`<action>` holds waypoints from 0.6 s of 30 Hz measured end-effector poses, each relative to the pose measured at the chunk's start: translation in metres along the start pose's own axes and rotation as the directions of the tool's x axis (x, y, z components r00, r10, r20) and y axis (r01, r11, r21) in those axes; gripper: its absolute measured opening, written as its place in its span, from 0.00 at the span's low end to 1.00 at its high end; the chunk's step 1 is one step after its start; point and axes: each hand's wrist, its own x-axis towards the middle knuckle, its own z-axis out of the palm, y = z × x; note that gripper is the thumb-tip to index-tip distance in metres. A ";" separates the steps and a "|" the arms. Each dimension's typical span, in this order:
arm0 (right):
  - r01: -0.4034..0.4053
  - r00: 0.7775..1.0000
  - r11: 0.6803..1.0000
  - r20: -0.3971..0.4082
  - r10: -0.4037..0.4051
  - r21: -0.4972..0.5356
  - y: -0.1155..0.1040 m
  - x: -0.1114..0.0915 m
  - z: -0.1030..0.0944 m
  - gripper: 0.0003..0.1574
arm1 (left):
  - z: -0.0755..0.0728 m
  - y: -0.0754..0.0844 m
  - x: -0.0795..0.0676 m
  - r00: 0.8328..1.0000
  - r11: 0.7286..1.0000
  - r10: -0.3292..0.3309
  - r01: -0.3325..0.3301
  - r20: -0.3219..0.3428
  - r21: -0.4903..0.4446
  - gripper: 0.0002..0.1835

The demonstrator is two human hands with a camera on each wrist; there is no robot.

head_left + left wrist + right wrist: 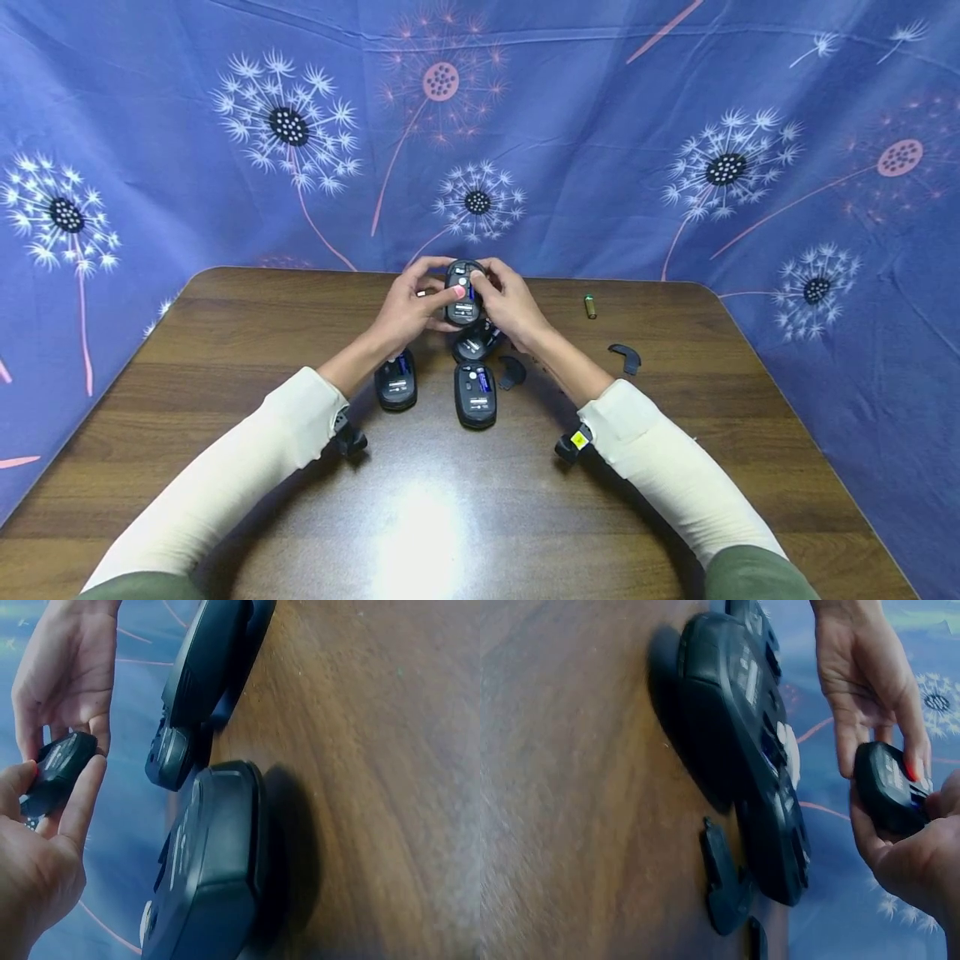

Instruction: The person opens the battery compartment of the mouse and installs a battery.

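Observation:
My left hand (412,307) and right hand (513,307) hold a black computer mouse (463,312) between them above the back of the table. Its underside faces up, with the battery compartment uncovered and a blue battery inside. The left thumb lies across the underside, and the right thumb presses near the battery. In the right wrist view, fingers of both hands wrap the edges of this mouse (881,791). Just below the hands lies another overturned mouse (472,346), partly hidden. Nearer are two more upturned mice, one at left (396,385) and one in the middle (476,404), with blue batteries showing.
A black curved battery cover (513,372) lies beside the middle mouse. Farther right are a second cover (626,358) and a loose green-and-gold battery (590,307). The wooden table (300,500) ends at a blue dandelion-patterned cloth (562,125).

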 end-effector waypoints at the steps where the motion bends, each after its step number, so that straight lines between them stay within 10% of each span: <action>1: -0.017 1.000 1.000 0.017 0.017 0.024 0.000 0.000 -0.003 0.23 | 0.001 0.000 0.000 1.000 1.000 -0.002 0.002 -0.002 -0.003 0.28; 18: -0.109 0.987 0.991 0.125 0.099 0.076 -0.002 -0.019 -0.038 0.31 | 0.020 0.007 -0.005 0.996 0.996 -0.092 0.092 0.010 -0.022 0.29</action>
